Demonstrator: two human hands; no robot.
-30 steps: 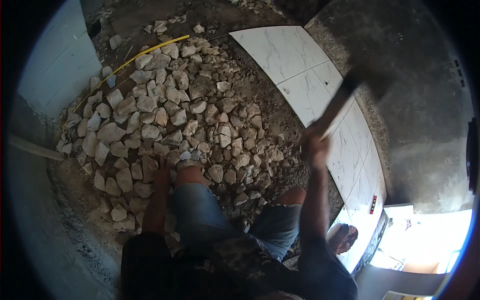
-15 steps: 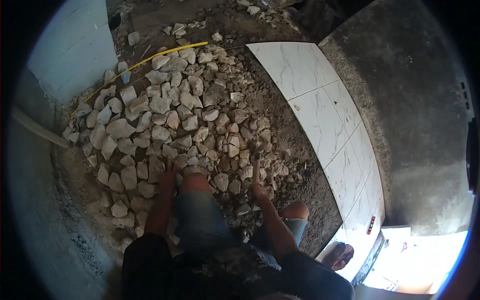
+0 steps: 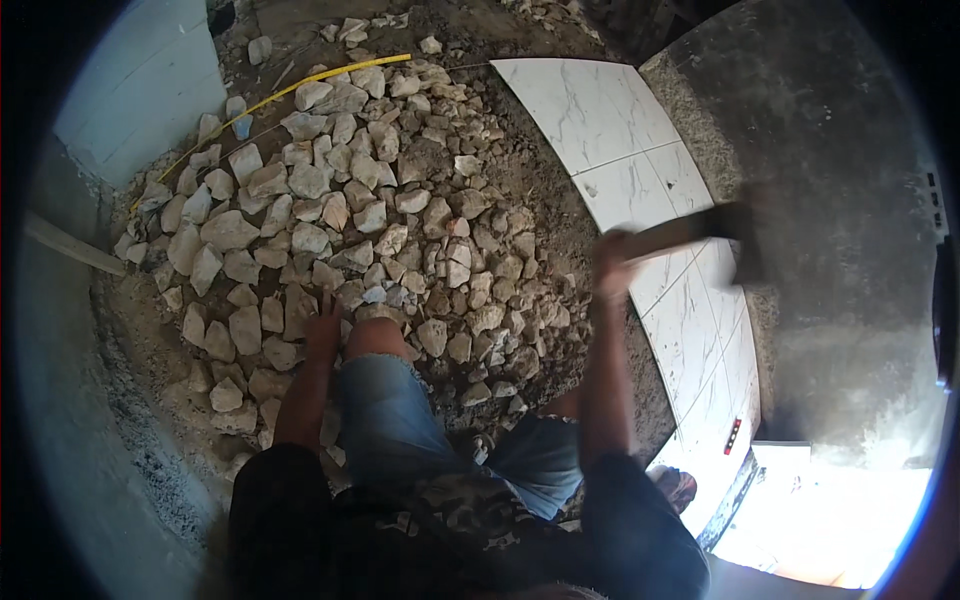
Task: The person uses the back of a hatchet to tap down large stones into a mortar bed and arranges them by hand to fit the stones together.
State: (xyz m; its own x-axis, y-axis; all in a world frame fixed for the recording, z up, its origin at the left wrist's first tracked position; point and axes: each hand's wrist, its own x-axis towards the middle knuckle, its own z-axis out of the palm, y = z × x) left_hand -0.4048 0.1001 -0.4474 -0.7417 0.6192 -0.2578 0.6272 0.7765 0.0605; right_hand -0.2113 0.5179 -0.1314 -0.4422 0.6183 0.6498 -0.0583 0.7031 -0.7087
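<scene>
My right hand [image 3: 612, 262] is raised over the right side of the stone bed, closed around the wooden handle of a hammer [image 3: 668, 236]. The dark hammer head, blurred by motion, points right above the white tiles. My left hand [image 3: 322, 325] rests low on the stones just left of my bent knee, its fingers stretched out and slightly apart. Next to those fingers is a pale, rough stone [image 3: 297, 310]. Rough, broken stones [image 3: 310, 180] lie packed side by side over the soil, larger on the left and smaller toward the right.
A yellow measuring strip [image 3: 330, 73] runs along the far edge of the stones. White marbled tiles [image 3: 625, 190] border dark soil on the right, with a small red-and-black bar [image 3: 733, 437] on them. Walls stand at left and right; a wooden pole [image 3: 75, 245] leans at left.
My right hand has swung the hammer up and right, from low over the stones to above the tiles. The left hand stays by the same stones; the view has shifted slightly.
</scene>
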